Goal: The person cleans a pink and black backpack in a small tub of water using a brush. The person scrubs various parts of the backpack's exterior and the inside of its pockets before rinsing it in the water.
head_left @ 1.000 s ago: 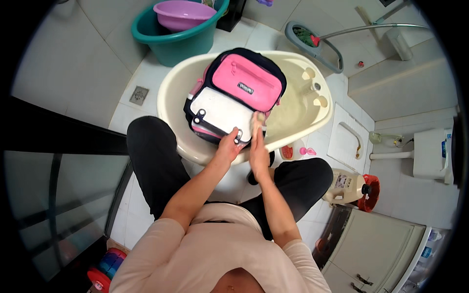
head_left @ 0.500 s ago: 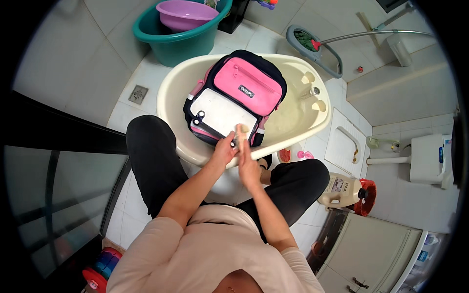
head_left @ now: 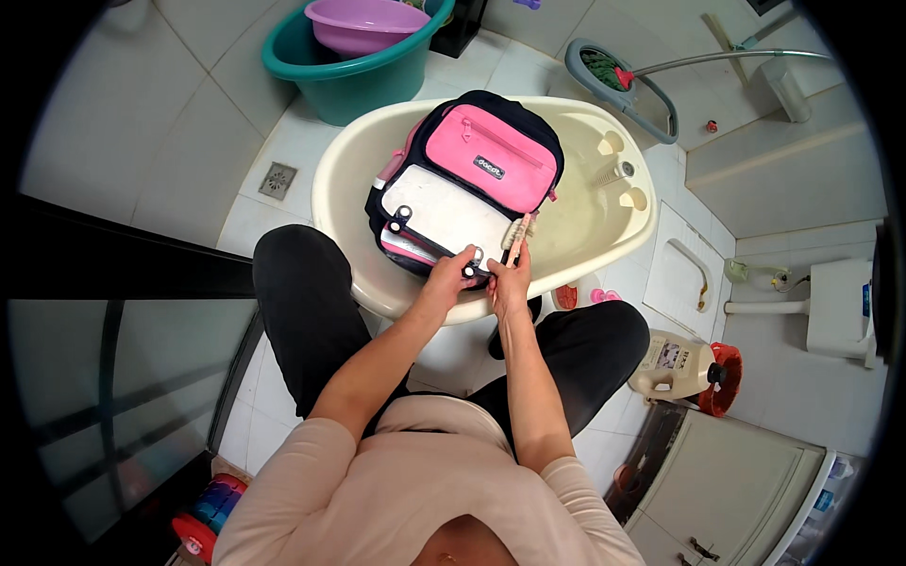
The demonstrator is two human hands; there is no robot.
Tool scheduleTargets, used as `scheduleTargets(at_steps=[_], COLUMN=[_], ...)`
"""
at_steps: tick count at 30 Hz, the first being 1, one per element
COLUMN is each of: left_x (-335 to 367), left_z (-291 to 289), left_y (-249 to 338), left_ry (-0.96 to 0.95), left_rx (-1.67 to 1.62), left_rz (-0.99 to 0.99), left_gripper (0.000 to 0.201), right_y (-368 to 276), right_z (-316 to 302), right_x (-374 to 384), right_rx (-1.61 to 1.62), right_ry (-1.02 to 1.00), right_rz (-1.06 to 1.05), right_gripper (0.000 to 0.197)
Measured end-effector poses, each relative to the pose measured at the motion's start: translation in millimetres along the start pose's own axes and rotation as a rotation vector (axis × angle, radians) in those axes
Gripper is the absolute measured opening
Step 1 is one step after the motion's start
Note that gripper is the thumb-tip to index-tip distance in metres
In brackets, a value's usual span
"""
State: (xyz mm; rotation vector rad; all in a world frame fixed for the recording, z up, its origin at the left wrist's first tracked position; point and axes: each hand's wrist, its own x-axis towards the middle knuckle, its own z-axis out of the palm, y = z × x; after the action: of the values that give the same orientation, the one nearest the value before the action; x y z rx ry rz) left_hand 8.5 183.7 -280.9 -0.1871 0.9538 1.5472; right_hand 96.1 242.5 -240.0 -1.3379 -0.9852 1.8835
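Here, the left grip (head_left: 447,280) pinches the backpack flap (head_left: 448,212), the right grip (head_left: 511,281) a brush (head_left: 516,238).

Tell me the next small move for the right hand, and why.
Probably sweep the brush leftward across the white flap of the backpack: the right hand holds it at the flap's right edge, most of the flap lies uncovered, and the left hand seems to steady its lower edge.

A beige top (head_left: 396,491) (short-sleeved) is worn with black trousers (head_left: 310,316).
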Motion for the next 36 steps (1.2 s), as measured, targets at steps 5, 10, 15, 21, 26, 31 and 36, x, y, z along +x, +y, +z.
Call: scheduleTargets(at_steps=[5,10,15,21,26,31,36], left_x=[-2.3,0.4,9.3,-9.8,-7.2,-15.6,-11.7], left_z=[-13.8,-5.4,-22.7,-6.1,-14.7,-0.2,-27.7], left_y=[48.2,40.3,21.0,14.6,12.3,4.3,3.3], left_ry=[-0.029,0.027,-0.063,-0.079,-0.076,-0.126,-0.107], left_rx=[-0.312,-0.355,-0.396,-0.439,-0.425,-0.399,-0.318], left_rz=[0.250,0.186,0.016,0.170,0.061,0.171,0.014], left_gripper=[0.035,0.037,0.035,0.036,0.033,0.031,0.032], right_y=[7.4,26.5,-8.8,1.2,32.8,18.5,16.8], right_z=[-2.3,-13.1,13.2,4.6,7.4,-7.8,26.1], right_x=[-3.5,-18.7,-64.8,-26.4,-39.1,6.1,-37.8], right_rx=[-0.119,-0.946,-1.328,-1.251,-1.245,-1.296,-1.243], right_ry=[-0.050,-0.155,-0.241,0.022,-0.153,-0.006,-0.150], right_rz=[-0.139,-0.521,-0.247,-0.259,-0.551,-0.408,-0.379], right_gripper=[0.074,0.052,0.044,0.045,0.051,0.059,0.052])
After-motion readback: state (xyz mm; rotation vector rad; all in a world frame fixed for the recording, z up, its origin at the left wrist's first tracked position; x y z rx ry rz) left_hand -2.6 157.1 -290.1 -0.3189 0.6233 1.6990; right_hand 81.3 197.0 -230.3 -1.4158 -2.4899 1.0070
